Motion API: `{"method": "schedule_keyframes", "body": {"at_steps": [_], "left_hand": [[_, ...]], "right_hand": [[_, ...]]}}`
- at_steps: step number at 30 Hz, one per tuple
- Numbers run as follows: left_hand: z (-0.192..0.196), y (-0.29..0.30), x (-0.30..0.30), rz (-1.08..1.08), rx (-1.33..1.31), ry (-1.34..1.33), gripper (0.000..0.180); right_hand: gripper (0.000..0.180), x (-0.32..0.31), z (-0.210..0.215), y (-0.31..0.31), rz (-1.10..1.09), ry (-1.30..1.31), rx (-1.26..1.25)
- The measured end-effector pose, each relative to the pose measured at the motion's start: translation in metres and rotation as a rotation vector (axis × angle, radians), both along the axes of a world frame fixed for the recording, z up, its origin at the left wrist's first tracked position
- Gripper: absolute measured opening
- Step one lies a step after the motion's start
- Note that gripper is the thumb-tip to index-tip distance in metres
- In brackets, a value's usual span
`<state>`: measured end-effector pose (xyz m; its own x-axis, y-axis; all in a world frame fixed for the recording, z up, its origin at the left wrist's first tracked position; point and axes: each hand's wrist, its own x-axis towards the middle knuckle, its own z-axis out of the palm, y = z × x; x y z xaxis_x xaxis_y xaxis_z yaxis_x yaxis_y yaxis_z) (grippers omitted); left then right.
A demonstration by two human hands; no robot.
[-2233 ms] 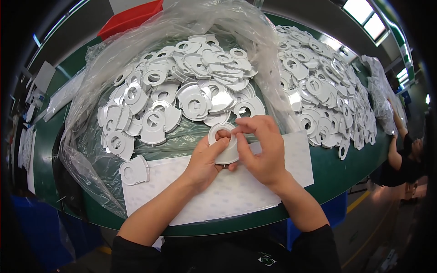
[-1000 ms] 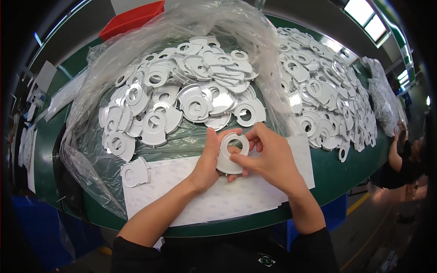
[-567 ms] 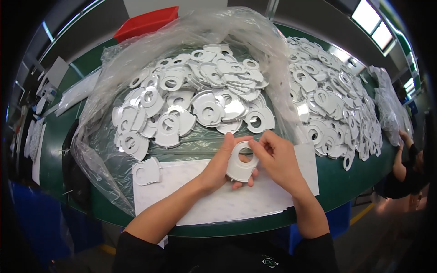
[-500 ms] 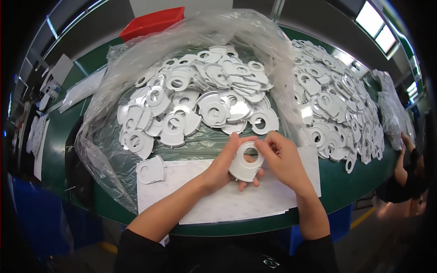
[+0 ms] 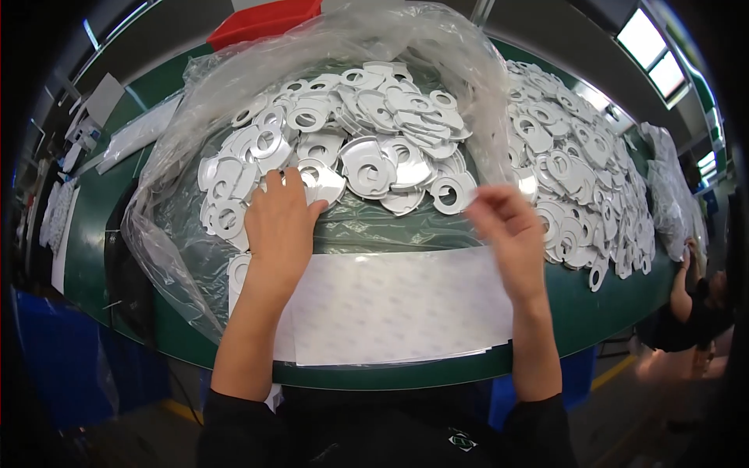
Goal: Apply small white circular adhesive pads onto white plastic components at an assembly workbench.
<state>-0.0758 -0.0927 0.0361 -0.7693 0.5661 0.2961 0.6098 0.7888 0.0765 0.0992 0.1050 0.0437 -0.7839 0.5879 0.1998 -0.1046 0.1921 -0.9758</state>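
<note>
My left hand (image 5: 279,222) reaches over the near edge of a heap of white plastic parts (image 5: 374,168), each a flat plate with a round hole. Its fingers are stretched out with the thumb apart, resting over one plastic part (image 5: 321,183) that they partly cover. My right hand (image 5: 511,226) hovers between this heap and a second heap (image 5: 577,168) on the right. Its bent fingers are smeared by motion, and I see no part in them. Another white part (image 5: 238,273) lies on the left, partly hidden by my left forearm.
White sheets (image 5: 398,312) lie at the front of the green table (image 5: 616,312). Crumpled clear plastic film (image 5: 168,187) surrounds the middle heap. A red bin (image 5: 261,22) stands at the back. At the far right, another person's arm (image 5: 683,292) is by a plastic bag (image 5: 663,187).
The part held between both hands has left them; where it went does not show. My left hand has moved left and forward onto the heap, my right hand to the right and forward.
</note>
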Motion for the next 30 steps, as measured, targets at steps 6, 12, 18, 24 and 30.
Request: {"method": "schedule_keyframes", "body": {"at_steps": [6,12,18,24,30], "left_hand": [[0.001,0.008,0.003,-0.046,0.103,-0.054,0.054],[-0.011,0.021,0.012,-0.427,0.533,-0.190,0.033],[-0.020,0.044,0.058,-0.531,0.936,-1.361,0.021],[-0.033,0.054,0.064,-0.270,1.379,-2.439,0.043],[-0.039,0.054,0.055,-0.423,1.282,-2.384,0.055]], "right_hand": [[0.028,0.009,-0.011,-0.054,0.800,-0.219,0.703],[0.019,0.016,0.001,-0.072,0.834,-0.377,0.741],[0.023,0.018,0.002,-0.069,0.794,-0.408,0.765],[0.014,0.019,0.002,-0.062,0.830,-0.409,0.693],[0.011,0.020,0.001,-0.050,0.910,-0.334,0.588]]}}
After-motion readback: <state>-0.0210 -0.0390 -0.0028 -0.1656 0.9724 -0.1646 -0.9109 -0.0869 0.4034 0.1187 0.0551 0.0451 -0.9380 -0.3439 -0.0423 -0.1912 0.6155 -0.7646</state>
